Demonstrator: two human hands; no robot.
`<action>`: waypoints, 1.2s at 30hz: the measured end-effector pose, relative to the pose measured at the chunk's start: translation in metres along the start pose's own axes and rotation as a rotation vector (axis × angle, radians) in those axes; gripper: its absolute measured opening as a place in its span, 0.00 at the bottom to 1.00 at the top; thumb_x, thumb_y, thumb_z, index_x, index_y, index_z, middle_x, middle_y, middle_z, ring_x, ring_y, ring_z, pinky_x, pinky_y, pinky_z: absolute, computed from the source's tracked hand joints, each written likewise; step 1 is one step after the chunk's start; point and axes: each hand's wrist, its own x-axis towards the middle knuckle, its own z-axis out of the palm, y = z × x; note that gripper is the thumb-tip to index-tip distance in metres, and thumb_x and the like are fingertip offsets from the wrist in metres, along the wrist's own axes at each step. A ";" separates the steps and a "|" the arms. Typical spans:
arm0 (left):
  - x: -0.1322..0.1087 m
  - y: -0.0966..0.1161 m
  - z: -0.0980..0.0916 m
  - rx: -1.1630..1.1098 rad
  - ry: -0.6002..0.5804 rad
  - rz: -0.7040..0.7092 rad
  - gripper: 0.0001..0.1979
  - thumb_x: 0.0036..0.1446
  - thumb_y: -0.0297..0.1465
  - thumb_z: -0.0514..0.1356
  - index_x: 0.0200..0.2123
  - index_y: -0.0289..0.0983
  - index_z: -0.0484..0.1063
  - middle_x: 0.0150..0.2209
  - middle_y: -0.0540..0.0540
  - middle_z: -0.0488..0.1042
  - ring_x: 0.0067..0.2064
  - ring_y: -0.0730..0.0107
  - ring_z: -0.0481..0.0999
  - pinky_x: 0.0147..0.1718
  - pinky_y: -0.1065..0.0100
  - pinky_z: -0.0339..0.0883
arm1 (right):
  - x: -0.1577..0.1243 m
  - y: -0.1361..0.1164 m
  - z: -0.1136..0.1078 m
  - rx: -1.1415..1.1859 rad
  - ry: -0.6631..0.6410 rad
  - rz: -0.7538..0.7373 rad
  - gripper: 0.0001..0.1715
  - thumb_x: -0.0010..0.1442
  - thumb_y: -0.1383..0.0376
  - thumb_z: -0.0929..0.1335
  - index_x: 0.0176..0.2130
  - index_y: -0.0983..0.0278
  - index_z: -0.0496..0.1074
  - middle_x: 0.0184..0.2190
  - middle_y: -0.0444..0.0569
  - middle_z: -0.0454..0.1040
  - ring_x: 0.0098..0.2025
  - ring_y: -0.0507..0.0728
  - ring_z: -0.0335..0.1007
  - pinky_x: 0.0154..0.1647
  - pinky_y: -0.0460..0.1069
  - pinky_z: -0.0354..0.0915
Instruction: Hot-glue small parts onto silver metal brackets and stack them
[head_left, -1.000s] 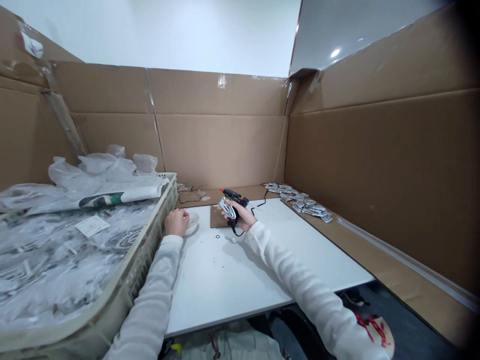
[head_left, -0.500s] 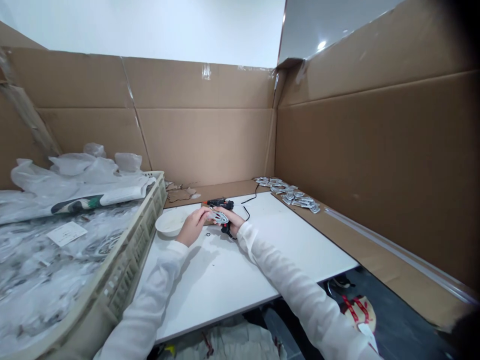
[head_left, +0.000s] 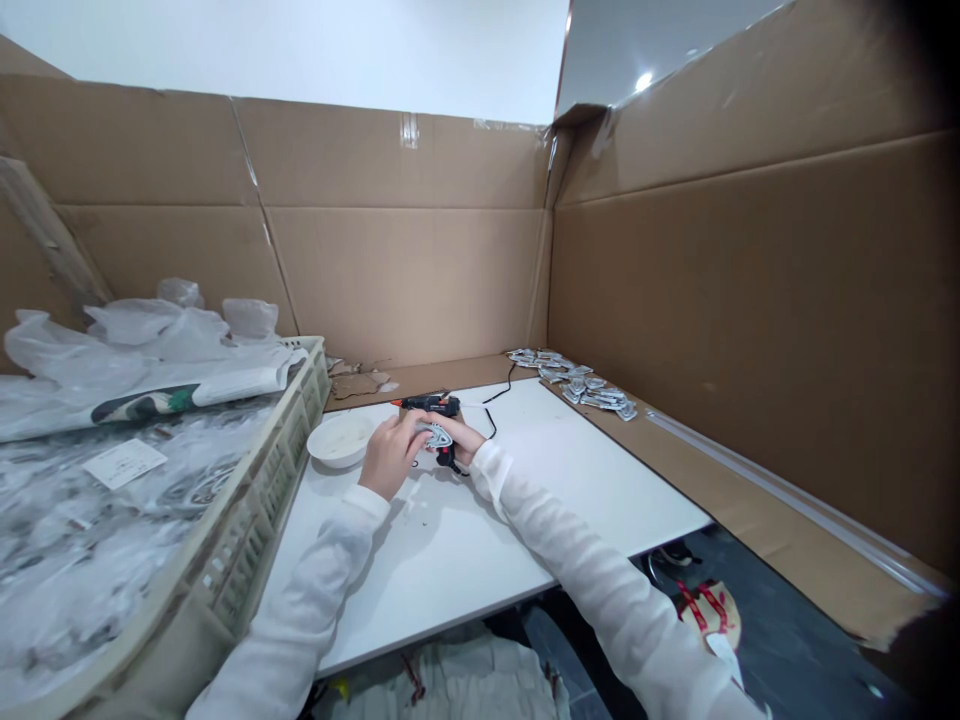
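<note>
My left hand [head_left: 391, 456] and my right hand [head_left: 463, 440] meet over the white board. Between them is a small grey-and-white piece with looped bands [head_left: 438, 437], too small to name surely. The fingers of my left hand close on its left side, while my right hand holds it from behind and the right; some fingers are hidden. Just beyond the hands is a black glue gun [head_left: 433, 404] with an orange tip pointing left, its handle partly covered by my hands. A shallow white bowl [head_left: 330, 462] stands beside my left hand.
A cream plastic crate [head_left: 259, 520] full of plastic-wrapped pieces fills the left side. Similar grey pieces lie in a pile [head_left: 600, 396] on the cardboard at the right. Tall cardboard walls [head_left: 405, 280] enclose the white board [head_left: 585, 490]. A black cord [head_left: 491, 425] runs behind my right hand.
My left hand has turned and closed further over the looped piece, covering more of it. My right hand stays on it. The whole view has shifted slightly.
</note>
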 end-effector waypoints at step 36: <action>-0.002 -0.011 0.021 -1.100 0.405 -0.628 0.18 0.49 0.35 0.58 0.42 0.38 0.58 0.36 0.45 0.71 0.30 0.72 0.72 0.24 0.71 0.70 | -0.004 0.008 -0.003 -0.456 0.122 -0.287 0.33 0.53 0.41 0.57 0.18 0.63 0.68 0.16 0.49 0.70 0.17 0.50 0.60 0.21 0.46 0.57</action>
